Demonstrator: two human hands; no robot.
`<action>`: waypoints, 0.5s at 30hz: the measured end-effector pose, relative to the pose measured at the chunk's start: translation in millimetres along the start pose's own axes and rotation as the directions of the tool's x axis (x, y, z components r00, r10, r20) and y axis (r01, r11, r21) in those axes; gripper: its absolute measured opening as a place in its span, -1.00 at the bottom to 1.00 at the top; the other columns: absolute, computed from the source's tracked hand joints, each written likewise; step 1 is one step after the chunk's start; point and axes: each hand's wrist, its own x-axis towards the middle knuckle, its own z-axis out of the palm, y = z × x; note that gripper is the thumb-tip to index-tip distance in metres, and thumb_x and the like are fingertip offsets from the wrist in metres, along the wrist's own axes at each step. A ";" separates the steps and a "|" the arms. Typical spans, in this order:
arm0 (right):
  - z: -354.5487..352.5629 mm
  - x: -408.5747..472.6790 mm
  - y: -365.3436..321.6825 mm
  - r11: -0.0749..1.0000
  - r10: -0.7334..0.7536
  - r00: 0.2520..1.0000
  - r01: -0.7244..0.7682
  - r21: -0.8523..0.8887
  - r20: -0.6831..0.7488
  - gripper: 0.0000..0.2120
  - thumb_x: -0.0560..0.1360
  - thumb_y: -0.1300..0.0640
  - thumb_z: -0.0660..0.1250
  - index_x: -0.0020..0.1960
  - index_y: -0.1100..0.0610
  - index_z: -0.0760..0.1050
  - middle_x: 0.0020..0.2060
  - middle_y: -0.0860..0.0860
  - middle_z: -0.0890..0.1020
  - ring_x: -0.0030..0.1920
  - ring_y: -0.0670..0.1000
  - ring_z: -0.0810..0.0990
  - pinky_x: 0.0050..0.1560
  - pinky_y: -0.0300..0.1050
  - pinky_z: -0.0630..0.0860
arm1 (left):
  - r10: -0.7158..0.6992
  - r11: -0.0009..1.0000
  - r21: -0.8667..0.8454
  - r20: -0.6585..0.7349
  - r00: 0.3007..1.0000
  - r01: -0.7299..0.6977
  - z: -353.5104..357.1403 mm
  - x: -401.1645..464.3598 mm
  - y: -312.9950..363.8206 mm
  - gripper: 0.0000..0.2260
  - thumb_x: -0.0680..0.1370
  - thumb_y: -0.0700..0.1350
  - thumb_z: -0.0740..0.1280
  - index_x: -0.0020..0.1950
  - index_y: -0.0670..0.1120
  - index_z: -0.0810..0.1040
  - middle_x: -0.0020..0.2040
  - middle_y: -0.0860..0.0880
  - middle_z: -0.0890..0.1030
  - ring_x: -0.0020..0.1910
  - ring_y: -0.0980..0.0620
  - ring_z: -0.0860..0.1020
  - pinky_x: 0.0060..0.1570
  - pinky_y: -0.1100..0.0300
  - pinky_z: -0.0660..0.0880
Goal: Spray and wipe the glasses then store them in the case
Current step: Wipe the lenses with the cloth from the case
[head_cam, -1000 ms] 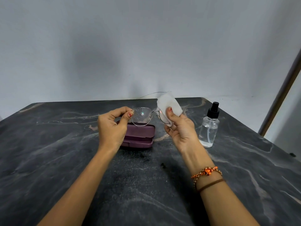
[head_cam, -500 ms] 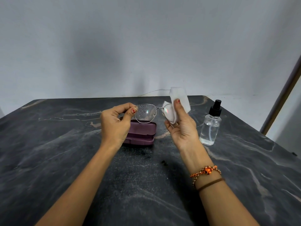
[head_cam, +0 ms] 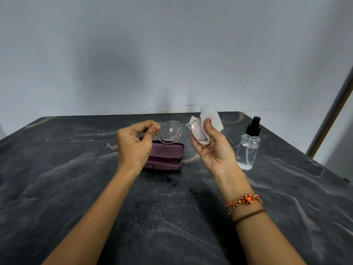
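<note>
Pinched between thumb and forefinger of my left hand (head_cam: 133,144), the glasses (head_cam: 178,131) are held by the outer edge of their left lens, upright and facing me, above the table (head_cam: 76,188). That lens is speckled with droplets. My right hand (head_cam: 215,150) grips the other lens through a white cloth (head_cam: 212,119): the thumb presses cloth against the near face of the lens, and the fingers behind it are hidden, so I cannot tell how they lie. One flap of cloth stands above the thumb; a smaller corner shows beyond the lens, beside the bridge. A thin temple arm runs from the right side of the frame toward the wall (head_cam: 172,54). Below the glasses, and apart from them, the purple case (head_cam: 168,155) lies on the table; its left end is covered by my left hand, and I cannot tell whether the lid is fully down. To the right of my right hand, a clear bottle (head_cam: 248,148) with a black spray top stands upright on the table. Two bracelets (head_cam: 246,205), one beaded orange and one plain brown, circle my right wrist.
</note>
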 end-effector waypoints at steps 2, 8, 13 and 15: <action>0.0 -0.1 0.3 0.998 -0.024 1.000 0.025 -0.063 0.004 -0.87 0.42 0.39 0.30 -0.14 0.19 0.50 -0.40 0.01 0.69 -0.31 -0.02 0.67 -0.24 -0.19 0.61 | 0.010 1.000 0.004 0.006 1.000 -0.010 1.0 -1.4 0.8 -0.76 0.38 -0.27 0.40 -0.26 0.10 0.57 -0.36 0.25 0.62 -0.18 0.15 0.59 -0.03 0.21 0.54; 0.2 -0.1 -2.0 0.985 0.004 0.999 0.004 -0.170 0.043 -0.71 0.38 0.57 0.20 -0.13 0.22 0.50 -0.24 0.08 0.64 -0.19 0.01 0.62 -0.27 -0.24 0.62 | -0.003 1.000 -0.001 -0.018 1.000 0.003 -1.1 -1.1 1.1 -0.79 0.38 -0.27 0.40 -0.23 0.07 0.58 -0.31 0.21 0.61 -0.22 0.18 0.59 -0.03 0.14 0.56; -2.3 1.9 -7.0 0.994 -0.008 0.998 0.016 -0.107 0.069 -0.90 0.46 0.35 0.24 -0.08 0.22 0.49 -0.28 0.05 0.69 -0.32 -0.04 0.68 -0.21 -0.17 0.62 | -0.024 1.000 -0.009 -0.022 0.999 0.024 -1.2 -0.5 1.3 -0.79 0.38 -0.27 0.40 -0.26 0.07 0.58 -0.38 0.25 0.61 -0.25 0.20 0.58 -0.05 0.15 0.56; -2.6 1.3 -6.1 0.990 -0.042 0.998 0.047 -0.136 0.042 -0.95 0.44 0.28 0.30 -0.10 0.20 0.51 -0.36 0.00 0.70 -0.33 -0.06 0.68 -0.24 -0.19 0.62 | 0.007 1.000 0.006 -0.004 1.000 -0.007 0.1 -2.2 3.0 -0.78 0.38 -0.28 0.39 -0.24 0.07 0.58 -0.30 0.20 0.61 -0.19 0.09 0.59 -0.04 0.16 0.55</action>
